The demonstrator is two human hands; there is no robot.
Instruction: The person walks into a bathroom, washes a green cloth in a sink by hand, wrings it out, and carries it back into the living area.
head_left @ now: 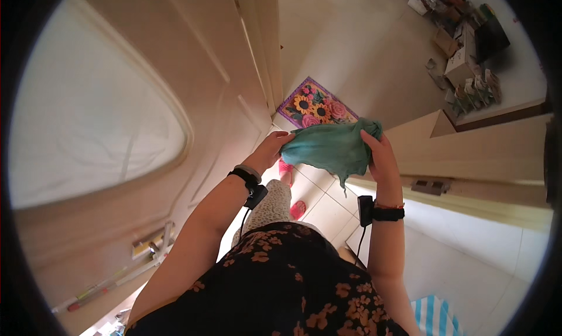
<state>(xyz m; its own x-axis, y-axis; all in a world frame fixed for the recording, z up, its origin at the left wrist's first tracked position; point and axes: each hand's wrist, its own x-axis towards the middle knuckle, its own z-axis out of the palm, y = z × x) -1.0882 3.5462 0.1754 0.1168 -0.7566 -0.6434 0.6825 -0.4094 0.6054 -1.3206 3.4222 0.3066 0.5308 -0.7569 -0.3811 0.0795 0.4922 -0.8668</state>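
A damp-looking green cloth (327, 147) is stretched between my two hands, above the tiled floor. My left hand (275, 147) grips its left end, thumb on top. At the other end, my right hand (380, 153) holds a bunched part of the cloth, with the thumb over the front and the other fingers partly hidden. A thin ragged corner of the cloth hangs down near my right hand. Both wrists wear black straps with small cabled devices.
To the left stands a door (210, 98) with a frosted pane and a lever handle (164, 241). A floral mat (318, 103) lies at the doorway. On the right is the door frame with a metal strike plate (429, 187). Cluttered furniture (463, 59) stands beyond.
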